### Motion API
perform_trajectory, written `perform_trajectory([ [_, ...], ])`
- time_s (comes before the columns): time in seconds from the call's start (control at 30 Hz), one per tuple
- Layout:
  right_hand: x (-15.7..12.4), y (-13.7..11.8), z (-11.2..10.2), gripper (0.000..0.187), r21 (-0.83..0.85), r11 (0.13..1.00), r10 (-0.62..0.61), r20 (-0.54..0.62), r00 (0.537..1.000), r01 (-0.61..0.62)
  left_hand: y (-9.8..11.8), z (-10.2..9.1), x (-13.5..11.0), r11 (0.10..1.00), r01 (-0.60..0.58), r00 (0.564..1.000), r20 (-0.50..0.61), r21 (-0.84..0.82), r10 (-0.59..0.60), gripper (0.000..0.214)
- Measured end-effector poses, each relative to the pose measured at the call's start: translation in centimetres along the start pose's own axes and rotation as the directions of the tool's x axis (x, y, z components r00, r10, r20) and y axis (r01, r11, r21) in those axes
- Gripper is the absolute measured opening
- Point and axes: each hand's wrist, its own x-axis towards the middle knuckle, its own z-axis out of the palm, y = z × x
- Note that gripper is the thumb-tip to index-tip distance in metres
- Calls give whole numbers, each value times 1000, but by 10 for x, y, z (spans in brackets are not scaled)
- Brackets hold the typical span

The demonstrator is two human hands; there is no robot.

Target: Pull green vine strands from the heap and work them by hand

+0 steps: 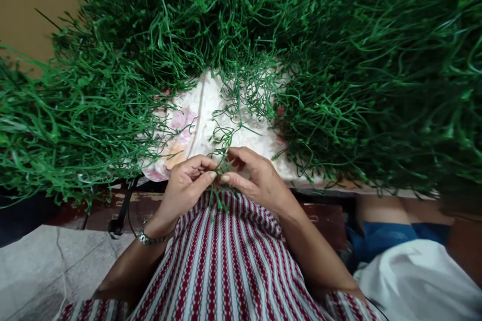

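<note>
Close to my body, a small sprig of thin green plastic-looking stems (223, 146) is pinched between both hands. My left hand (191, 180) has thumb and forefinger closed on its left side; a metal-banded watch circles that wrist. From the right, my right hand (253, 175) grips the same sprig with thumb and curled fingers. Short green ends dangle below the fingertips, over my striped top. Just beyond the hands, a loose clump of similar stems (256, 88) lies on a pale floral cloth (211, 105). The exact joint between the fingertips is hidden.
Large heaps of green stems bank up on the left (68, 120), at the back (226, 5) and on the right (339, 110). Another person's leg in blue shorts (389, 233) and a white garment (422, 276) are at lower right. Tiled floor (33, 271) shows at lower left.
</note>
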Motion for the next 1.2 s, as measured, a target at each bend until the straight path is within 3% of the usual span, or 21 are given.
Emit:
perform_trajectory([
  [0.1,-4,4,9,22,-14,995,-100,-243,965,99,-2,1,-1,999,19,1000,-13,-47,-20,5],
  [0.17,-5,5,12,20,-101,978,-204,-296,933,182,-4,1,-1,996,35,999,-6,-78,-35,4],
  [0.43,-8,12,15,16,-267,922,-340,-218,915,279,-4,5,1,976,78,996,-31,-202,-86,6],
  [0.57,-5,15,14,11,-103,950,-307,-168,937,293,0,8,3,949,182,983,14,-256,-185,11],
  [0.73,-2,17,15,15,163,975,-152,-29,988,154,-5,9,4,955,172,984,9,-240,-175,14],
  [0.83,-3,15,19,14,228,971,-69,-27,997,74,-8,8,2,981,114,993,-16,-157,-118,14],
  [0.97,-7,10,22,12,262,965,33,-65,997,-15,-8,8,-2,997,0,1000,-12,78,1,10],
  [1.1,-8,7,15,16,151,987,47,-11,999,-44,-3,6,-1,914,-140,990,73,381,122,6],
  [1.2,-7,5,7,15,-1,1000,-3,46,999,3,3,2,2,834,-235,969,187,499,162,8],
])
